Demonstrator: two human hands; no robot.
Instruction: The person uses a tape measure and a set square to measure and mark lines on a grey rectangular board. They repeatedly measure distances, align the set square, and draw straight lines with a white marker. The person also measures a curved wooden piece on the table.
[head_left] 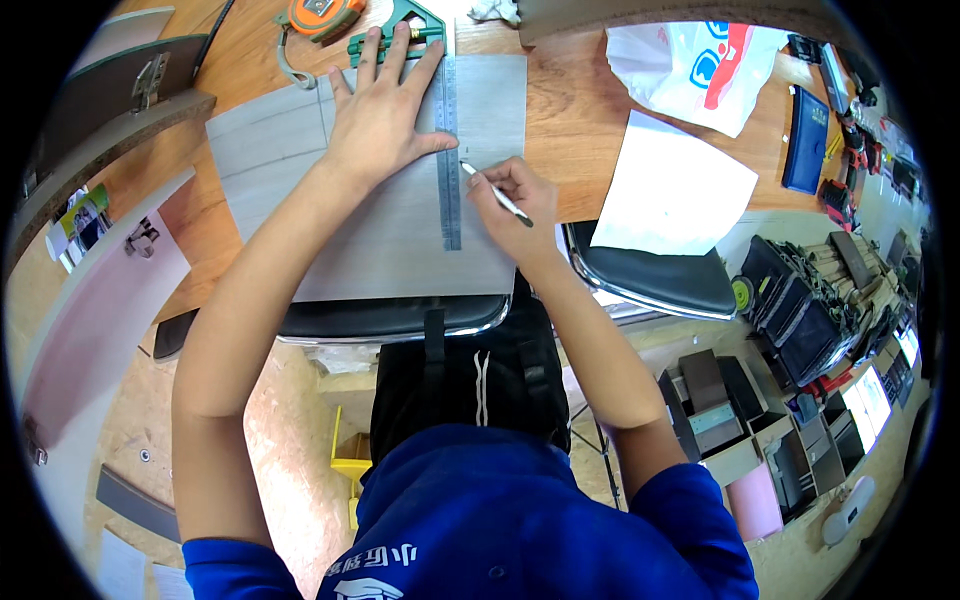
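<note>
I judged this marking: left hand (378, 122), fingers spread, steadied the silver metal ruler (451, 205); right hand (535, 205) pinched a white-and-black pen (512, 206); the next stroke needed stillness.

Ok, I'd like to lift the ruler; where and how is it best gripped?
I'd pinch the ruler across its long edges at the near end, coming from the near side: it lies flat on the grey board, that end uncovered, while the left hand covers part farther up.

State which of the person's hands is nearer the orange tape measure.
Left. The left hand lies below and right of the tape measure; the right hand, holding a pen, is farther below and right.
</note>
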